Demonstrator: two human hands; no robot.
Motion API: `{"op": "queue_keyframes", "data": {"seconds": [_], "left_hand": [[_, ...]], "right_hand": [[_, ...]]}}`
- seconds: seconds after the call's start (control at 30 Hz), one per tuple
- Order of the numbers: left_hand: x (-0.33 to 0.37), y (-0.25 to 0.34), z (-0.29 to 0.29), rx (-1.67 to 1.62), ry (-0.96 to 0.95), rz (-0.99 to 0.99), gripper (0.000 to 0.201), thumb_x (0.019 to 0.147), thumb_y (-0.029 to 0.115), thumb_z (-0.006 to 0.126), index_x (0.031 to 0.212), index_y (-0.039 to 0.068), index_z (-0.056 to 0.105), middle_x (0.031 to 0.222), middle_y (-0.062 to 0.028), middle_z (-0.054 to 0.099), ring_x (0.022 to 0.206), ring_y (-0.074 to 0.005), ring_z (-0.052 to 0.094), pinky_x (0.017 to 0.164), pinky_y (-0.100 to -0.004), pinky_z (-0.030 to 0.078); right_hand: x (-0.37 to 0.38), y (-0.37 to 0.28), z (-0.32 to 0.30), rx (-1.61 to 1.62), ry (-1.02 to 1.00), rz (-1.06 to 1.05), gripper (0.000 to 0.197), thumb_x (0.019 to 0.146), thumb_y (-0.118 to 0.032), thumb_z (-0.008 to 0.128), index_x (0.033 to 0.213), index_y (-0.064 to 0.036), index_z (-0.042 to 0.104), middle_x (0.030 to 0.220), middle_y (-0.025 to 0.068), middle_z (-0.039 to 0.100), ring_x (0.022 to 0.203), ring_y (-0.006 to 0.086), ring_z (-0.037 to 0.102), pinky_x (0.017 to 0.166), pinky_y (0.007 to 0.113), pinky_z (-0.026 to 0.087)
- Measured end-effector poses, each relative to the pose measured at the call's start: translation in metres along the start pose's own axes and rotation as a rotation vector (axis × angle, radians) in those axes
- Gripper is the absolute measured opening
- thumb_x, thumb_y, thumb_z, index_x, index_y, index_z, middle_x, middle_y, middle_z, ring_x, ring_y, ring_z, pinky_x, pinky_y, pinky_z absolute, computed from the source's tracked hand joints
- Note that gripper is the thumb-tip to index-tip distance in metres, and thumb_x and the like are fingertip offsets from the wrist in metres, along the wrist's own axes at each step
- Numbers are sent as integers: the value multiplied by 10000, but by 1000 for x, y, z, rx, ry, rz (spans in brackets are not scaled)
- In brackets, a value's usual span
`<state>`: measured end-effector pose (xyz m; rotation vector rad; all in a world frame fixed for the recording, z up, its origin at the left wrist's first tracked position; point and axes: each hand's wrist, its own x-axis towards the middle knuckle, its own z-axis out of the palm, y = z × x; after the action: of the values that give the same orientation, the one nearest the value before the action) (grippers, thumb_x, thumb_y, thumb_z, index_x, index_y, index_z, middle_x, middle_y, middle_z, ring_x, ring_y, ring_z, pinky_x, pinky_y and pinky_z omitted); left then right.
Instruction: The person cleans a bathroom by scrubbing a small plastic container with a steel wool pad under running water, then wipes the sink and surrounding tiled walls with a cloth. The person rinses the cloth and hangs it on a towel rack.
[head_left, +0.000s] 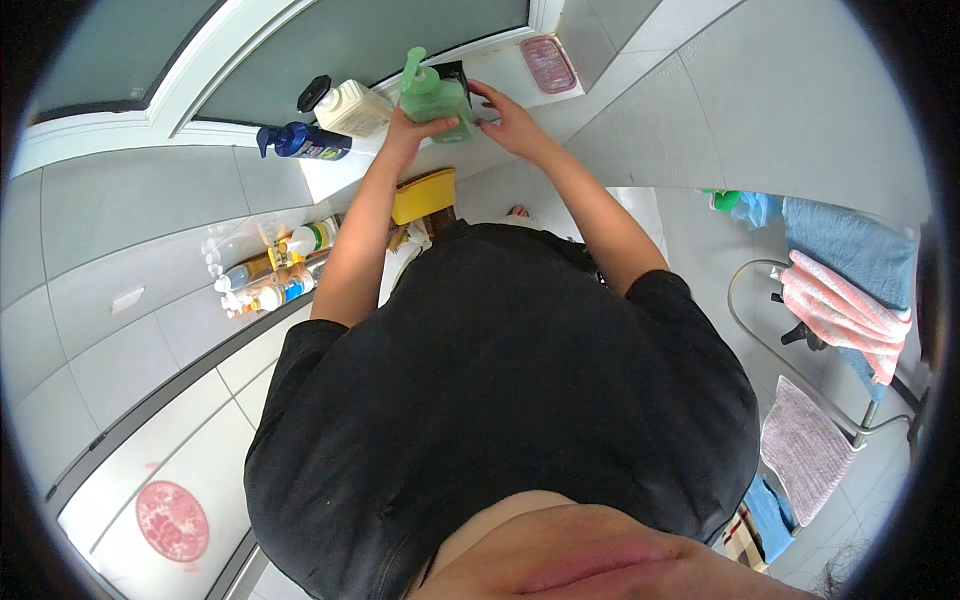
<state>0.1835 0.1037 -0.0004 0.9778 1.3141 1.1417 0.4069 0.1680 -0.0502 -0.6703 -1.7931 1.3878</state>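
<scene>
Green pump bottle point(440, 104) clasped in left grip point(408, 134); right grip point(514, 127) spread beside; 1 blue bottle point(300, 141) shows lettering point(331, 152).

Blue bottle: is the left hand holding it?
No, the left hand grips the green bottle, and the blue bottle stands apart.

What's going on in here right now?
A person in a black T-shirt is at a window ledge, the left hand gripping a green pump bottle. The right hand is open beside a dark item next to it; whether it touches is unclear. A cream bottle and a blue pump bottle are to the left, and a pink dish is to the right.
</scene>
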Motion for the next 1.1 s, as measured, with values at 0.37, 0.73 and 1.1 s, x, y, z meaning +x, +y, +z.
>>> {"op": "queue_keyframes", "data": {"seconds": [0.37,0.73,1.1], "left_hand": [[2,-28,-17,65,87,41,711,733,64,919,1346,51,558,1262,-66,668,1157,-209,627,1011,-368,502],[34,-36,2,224,436,443,672,749,113,911,1304,42,538,1210,-95,650,1105,-237,616,969,-386,492],[-44,-76,22,243,509,304,831,766,128,881,1462,26,439,1354,-154,588,1269,-341,575,1122,-452,439]], "right_hand": [[39,22,-11,-71,-132,91,649,824,-3,733,1431,-38,506,1321,131,641,1263,250,618,1080,366,495],[34,48,-1,-144,288,-48,641,772,-13,765,1372,-38,540,1267,173,630,1121,310,671,932,371,560],[-24,7,-52,-1121,545,156,446,778,-111,779,1207,-107,659,1284,94,613,1205,308,561,1021,473,454]]}}
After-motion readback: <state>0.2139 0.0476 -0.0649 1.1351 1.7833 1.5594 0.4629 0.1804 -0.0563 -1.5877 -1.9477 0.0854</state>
